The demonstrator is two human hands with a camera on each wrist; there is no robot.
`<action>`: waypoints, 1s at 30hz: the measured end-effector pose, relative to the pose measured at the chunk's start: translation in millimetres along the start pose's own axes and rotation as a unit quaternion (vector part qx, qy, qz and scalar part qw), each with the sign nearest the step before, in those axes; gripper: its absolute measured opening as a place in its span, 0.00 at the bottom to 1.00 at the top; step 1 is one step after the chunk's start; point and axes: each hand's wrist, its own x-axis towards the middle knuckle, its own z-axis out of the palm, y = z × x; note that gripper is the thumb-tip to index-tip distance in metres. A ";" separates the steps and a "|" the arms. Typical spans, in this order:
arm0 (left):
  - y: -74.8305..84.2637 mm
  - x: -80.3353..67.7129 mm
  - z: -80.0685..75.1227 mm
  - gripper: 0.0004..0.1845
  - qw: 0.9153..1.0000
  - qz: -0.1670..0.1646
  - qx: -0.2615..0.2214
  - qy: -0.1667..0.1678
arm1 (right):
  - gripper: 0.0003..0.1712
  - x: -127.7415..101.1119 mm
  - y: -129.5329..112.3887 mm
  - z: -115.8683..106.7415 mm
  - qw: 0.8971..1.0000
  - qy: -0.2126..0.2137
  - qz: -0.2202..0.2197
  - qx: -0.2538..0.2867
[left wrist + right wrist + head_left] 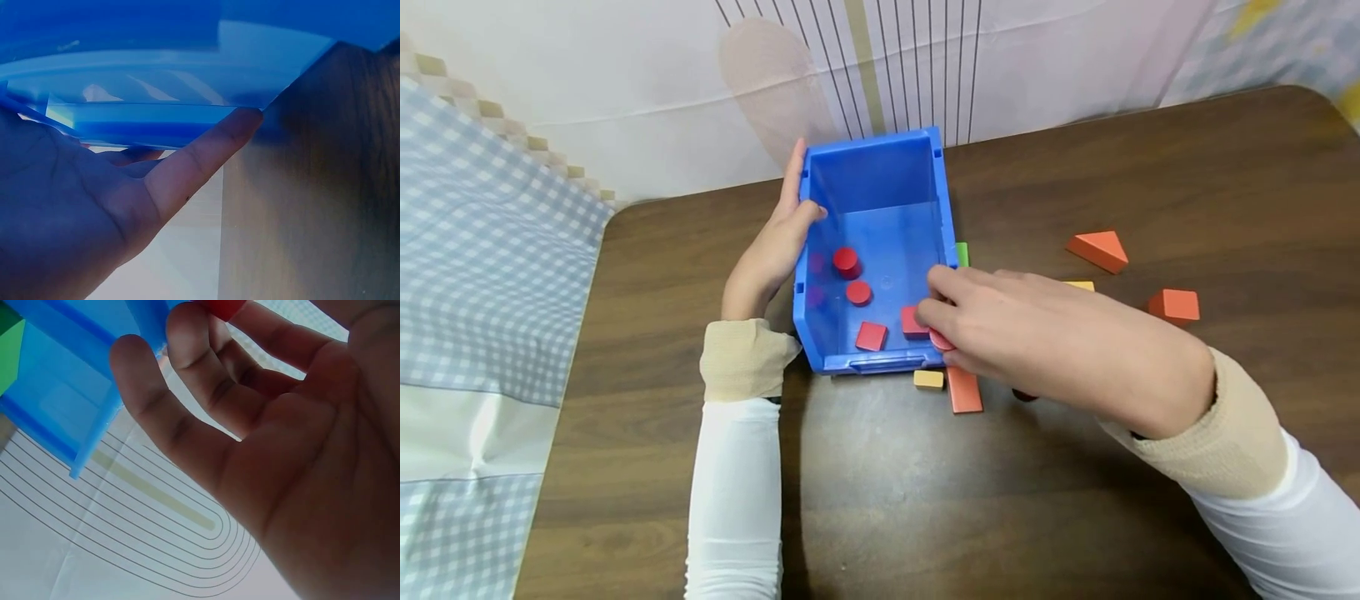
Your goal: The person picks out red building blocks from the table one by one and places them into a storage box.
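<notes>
Red and round, a small disc (940,340) sat pinched in the curled fingertips of the right hand (1030,333), right at the near right corner of the blue bin (880,179). The right wrist view showed the same red piece (222,307) caught at the fingertips (187,331), with the bin's wall (56,394) just beside them.

The left hand (775,246) lay flat along the bin's left wall, its fingers fairly straight and the thumb hooked over the rim. From the left wrist view the thumb (206,153) pressed up against the blue plastic (156,81).

Inside the bin lay two red cylinders (847,262) (858,292) near the left wall, and two red square blocks (871,336) (912,321) near the front wall.

Outside the bin, a yellow block (928,380) and an orange bar (964,390) lay just in front of its near right corner. A green block (962,253) touched the bin's right wall. Further right of the bin sat an orange wedge (1099,250), an orange cube (1175,306) and another yellow piece (1079,286), mostly hidden by the right hand. All of it rested on a dark wooden table (925,500).
</notes>
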 end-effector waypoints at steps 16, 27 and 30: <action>0.4 -2.5 2.0 0.46 1.000 -0.010 -0.006 0.000 | 0.15 6.9 7.6 3.3 1.000 0.005 0.012 0.008; 2.4 -0.9 0.5 0.46 1.000 -0.015 -0.002 -0.002 | 0.14 15.6 10.1 3.6 1.000 0.000 0.023 -0.011; 2.2 -1.3 0.5 0.46 1.000 -0.016 -0.003 -0.005 | 0.16 19.7 9.2 5.4 0.999 -0.016 0.024 -0.016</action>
